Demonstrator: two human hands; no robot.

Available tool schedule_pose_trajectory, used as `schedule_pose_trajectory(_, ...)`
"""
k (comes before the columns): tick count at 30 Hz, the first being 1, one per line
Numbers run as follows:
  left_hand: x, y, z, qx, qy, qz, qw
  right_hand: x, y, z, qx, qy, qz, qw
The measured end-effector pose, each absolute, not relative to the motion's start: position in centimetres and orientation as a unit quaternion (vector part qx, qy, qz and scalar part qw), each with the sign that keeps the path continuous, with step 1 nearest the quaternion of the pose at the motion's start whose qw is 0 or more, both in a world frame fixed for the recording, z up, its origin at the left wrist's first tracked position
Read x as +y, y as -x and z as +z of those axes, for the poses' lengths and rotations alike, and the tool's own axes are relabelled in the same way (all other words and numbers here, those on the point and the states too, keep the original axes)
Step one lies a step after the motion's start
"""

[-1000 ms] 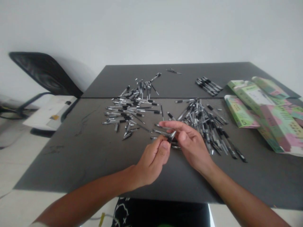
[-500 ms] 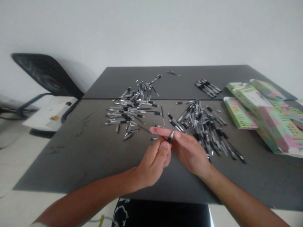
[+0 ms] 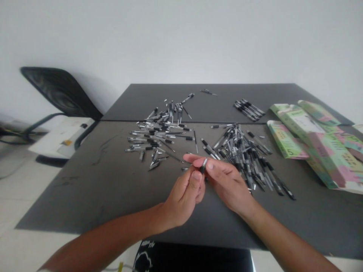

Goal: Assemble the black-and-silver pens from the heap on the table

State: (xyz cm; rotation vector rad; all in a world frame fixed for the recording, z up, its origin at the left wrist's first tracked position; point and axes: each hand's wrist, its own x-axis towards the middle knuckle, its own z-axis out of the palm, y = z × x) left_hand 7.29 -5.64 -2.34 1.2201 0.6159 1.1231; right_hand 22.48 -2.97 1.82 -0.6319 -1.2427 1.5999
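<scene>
And here, over the near part of the bench (image 3: 119, 192), a pen (image 3: 203, 167) is held up between the 2 hands. Its dark grip is clasped in the left hand (image 3: 181, 198), thumb pressed on top, fingers folded under. The silver tip, pointing up, is pinched by the right hand (image 3: 231, 185), thumb on the near side, fingers closed in narrow behind it; the rest of the pen is hidden by the hands.

Beyond them, 2 heaps are spread on the bench: a loose left heap (image 3: 154, 132) of pens and pen parts, and a denser right heap (image 3: 241, 149), partly covered by the right hand. Farther back, a neat row of pens (image 3: 249, 109) is laid side by side, and to its left a few thin parts (image 3: 208, 92) are seen near the far edge.

Out on the right, green and pink boxes (image 3: 323, 147) are stacked askew, a "5" printed on the nearest small box (image 3: 286, 141). At far left, a black chair (image 3: 61, 90) is parked beside the bench, with a white box (image 3: 59, 134) set on it.
</scene>
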Motion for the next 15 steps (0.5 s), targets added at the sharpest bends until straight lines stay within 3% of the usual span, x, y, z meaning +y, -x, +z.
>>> schedule_pose_trajectory(7,-5.52,-7.30,-2.65,0.278,-0.537,0.481,0.635,-2.65,-22.31,1.63,-0.501,0.350,0.595,0.522)
schedule_pose_trajectory(15,-5.43,-7.39,-2.22,0.262,-0.513,0.494,0.651,-3.01,-22.38,1.61,-0.528,0.269,0.646,0.481)
